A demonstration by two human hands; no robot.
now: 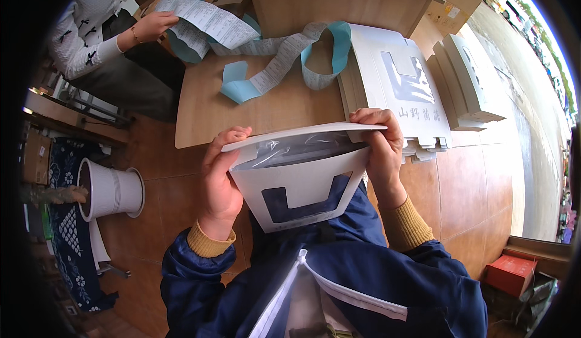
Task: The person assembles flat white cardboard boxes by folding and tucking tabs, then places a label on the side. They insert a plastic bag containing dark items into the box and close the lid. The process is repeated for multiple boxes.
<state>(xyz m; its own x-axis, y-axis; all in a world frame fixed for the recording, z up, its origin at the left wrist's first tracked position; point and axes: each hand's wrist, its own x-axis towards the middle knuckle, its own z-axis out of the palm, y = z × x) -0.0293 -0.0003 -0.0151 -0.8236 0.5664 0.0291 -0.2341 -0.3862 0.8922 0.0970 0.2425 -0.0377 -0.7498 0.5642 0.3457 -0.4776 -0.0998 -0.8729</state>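
Observation:
A white cardboard box (292,200) with a U-shaped clear window is tilted above my lap, its mouth partly open. Clear film shows inside the opening. My left hand (223,171) grips the box at its left upper corner, thumb on the edge of the lid. At the right upper corner my right hand (382,147) holds it too, fingers bent over the raised lid flap (302,133). The box's bottom rests close to my dark blue jacket and trousers. Part of each hand's fingers is hidden behind the box.
On the wooden table (212,114) lies a stack of flat white box blanks (393,65), right of a long curled label strip (284,59). Another person's hand (158,26) holds that strip. Folded boxes (469,81) stand right; a white flowerpot (115,190) stands left, a red box (510,274) lower right.

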